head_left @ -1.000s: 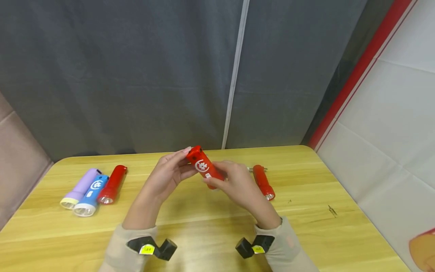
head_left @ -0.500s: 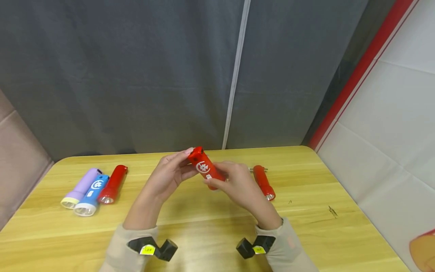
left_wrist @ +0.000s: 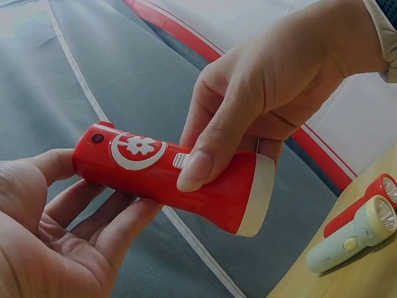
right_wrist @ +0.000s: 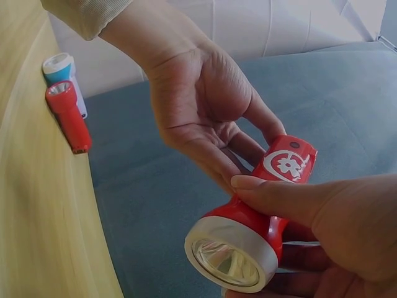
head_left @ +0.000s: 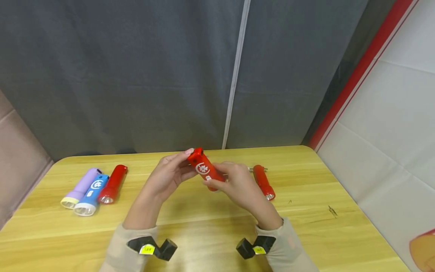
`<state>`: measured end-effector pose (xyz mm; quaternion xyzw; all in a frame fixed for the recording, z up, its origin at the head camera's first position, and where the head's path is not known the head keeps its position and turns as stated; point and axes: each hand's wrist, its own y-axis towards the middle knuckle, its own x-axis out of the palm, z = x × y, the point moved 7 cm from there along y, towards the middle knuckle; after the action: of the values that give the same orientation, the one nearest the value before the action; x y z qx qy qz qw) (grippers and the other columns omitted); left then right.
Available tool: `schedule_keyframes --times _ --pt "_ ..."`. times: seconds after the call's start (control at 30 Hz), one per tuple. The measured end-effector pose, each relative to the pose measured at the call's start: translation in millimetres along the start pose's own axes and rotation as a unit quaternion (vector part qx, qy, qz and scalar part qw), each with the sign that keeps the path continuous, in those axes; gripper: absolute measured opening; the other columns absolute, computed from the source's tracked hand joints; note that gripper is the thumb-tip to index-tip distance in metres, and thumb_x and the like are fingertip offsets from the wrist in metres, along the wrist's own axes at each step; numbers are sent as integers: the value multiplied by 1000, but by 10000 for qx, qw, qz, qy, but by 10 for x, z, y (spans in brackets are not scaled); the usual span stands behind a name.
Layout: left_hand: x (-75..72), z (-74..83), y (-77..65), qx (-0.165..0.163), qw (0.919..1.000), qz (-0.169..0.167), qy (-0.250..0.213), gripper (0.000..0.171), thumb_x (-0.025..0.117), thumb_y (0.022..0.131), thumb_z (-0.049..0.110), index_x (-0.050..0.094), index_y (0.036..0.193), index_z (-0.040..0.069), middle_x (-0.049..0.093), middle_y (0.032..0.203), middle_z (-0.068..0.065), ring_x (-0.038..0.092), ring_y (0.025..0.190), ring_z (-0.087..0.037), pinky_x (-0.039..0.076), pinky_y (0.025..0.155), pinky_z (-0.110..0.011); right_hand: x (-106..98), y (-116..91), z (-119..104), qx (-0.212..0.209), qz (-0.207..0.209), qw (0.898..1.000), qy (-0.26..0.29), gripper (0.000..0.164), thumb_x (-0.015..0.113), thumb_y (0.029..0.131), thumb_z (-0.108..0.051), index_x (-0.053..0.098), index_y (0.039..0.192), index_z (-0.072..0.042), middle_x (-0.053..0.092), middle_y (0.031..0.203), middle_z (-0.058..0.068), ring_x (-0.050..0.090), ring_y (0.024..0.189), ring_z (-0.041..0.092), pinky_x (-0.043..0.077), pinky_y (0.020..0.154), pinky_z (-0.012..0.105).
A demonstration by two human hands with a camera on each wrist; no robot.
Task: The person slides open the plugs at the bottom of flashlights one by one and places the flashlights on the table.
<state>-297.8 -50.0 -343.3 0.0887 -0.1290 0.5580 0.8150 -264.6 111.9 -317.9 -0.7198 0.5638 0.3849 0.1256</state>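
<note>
Both hands hold a red flashlight (head_left: 203,168) above the middle of the table. It has a white flower emblem and a pale rim round its clear lens (right_wrist: 226,264). My left hand (head_left: 166,173) holds the tail end between thumb and fingers, seen close up in the left wrist view. Nearer the lamp head, my right hand (head_left: 238,185) grips the body, its thumb (left_wrist: 201,164) lying beside the small white slide switch (left_wrist: 180,161). The right fingers behind the flashlight are mostly hidden. No light shows in the lens in the right wrist view.
On the table's left lie a lilac flashlight (head_left: 83,185), a blue one (head_left: 91,196) and a red one (head_left: 113,185), close together. Another red flashlight (head_left: 261,181) lies beyond the right hand, with a pale green one (left_wrist: 347,242) beside it. A grey curtain (head_left: 153,75) stands behind the table.
The held flashlight has shifted very slightly between the hands. Both hands keep their hold, and the flashlights on the table stay where they were.
</note>
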Motion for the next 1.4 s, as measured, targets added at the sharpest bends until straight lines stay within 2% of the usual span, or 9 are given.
schedule_keyframes --times 0.3,0.57,0.87,1.0,1.13,1.23,1.3,1.4 --pt "7 3 -8 -41 10000 -18 -39 26 54 105 23 79 100 23 76 106 4 73 95 -13 60 90 -27 0 -1 -10 -67 6 10000 -37 41 84 83 -22 74 122 -10 76 105 3 69 82 11 58 68 18" --pt "6 1 -7 -60 10000 -49 17 24 55 105 23 79 103 19 76 106 3 73 96 -14 60 91 -27 17 1 5 7 -63 10000 -51 43 84 83 -21 73 123 -11 76 108 3 69 83 12 59 70 20" --pt "-2 -11 -1 -136 9998 47 144 24 55 104 25 79 101 20 77 103 4 73 95 -13 60 90 -27 31 -4 12 65 -150 9998 -57 44 84 83 -24 73 124 -12 77 110 2 71 85 11 60 72 21" --pt "-2 -11 2 -75 9998 30 207 25 54 105 27 76 108 15 76 104 4 73 98 -13 60 92 -27 37 0 27 101 -163 9998 -24 45 84 84 -24 72 125 -11 76 112 3 71 86 11 61 71 22" --pt "11 2 -2 -12 9996 -33 293 37 53 106 30 68 125 2 76 108 4 73 102 -14 59 94 -28 35 4 39 152 -120 9998 28 46 84 83 -23 72 126 -12 76 113 3 71 88 13 61 72 23" --pt "23 23 -9 35 9994 -109 327 45 51 106 30 61 132 -6 77 110 4 73 103 -14 59 94 -28 36 7 45 167 -96 9998 55 47 84 83 -23 72 127 -13 76 114 3 72 90 14 62 74 25" --pt "27 38 -17 62 9993 -154 337 45 51 107 29 60 133 -6 77 111 4 73 104 -13 59 94 -28 36 10 45 149 -80 9998 57 47 84 83 -24 71 127 -12 76 115 3 72 92 15 62 76 26" --pt "20 56 -32 103 9992 -198 317 36 51 107 26 66 127 1 76 111 5 72 102 -13 59 93 -27 39 13 48 128 -77 9999 58 48 84 83 -24 71 128 -12 76 116 4 73 93 16 63 77 27"
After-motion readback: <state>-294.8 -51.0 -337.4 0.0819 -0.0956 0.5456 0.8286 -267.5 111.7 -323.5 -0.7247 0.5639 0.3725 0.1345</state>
